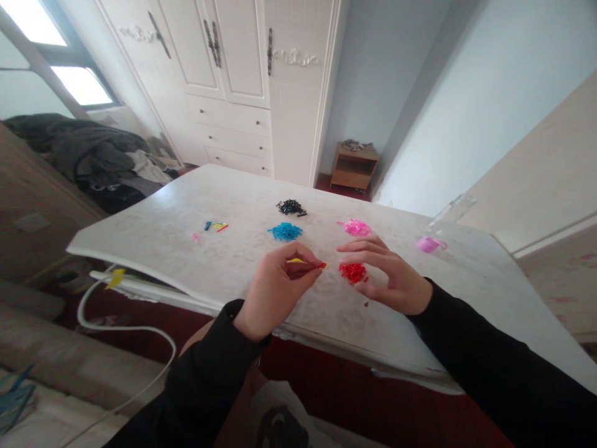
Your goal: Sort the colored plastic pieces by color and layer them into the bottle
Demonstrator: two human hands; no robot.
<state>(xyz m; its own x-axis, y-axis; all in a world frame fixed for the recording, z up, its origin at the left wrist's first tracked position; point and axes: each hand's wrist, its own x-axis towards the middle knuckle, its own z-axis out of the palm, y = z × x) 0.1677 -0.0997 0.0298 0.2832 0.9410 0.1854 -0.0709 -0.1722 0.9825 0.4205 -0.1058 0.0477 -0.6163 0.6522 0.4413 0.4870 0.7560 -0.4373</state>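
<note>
The near edge of the tabletop (345, 339) crosses under both forearms. Just inside it, the left hand (280, 283) pinches tiny red and yellow pieces (321, 265), partly hidden by its fingers. The right hand (389, 277), its fingers spread and loose, curves around the red pile (352, 272); contact is unclear. Beyond, pale surface separates the blue pile (286, 232) from the pink pile (357, 227). The black pile (291, 206) lies nearest the far edge, its strands hard to tell apart.

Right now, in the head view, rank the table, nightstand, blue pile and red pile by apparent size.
1. Table
2. Nightstand
3. Blue pile and red pile: too alike to rank; the right hand may hide some red.
</note>
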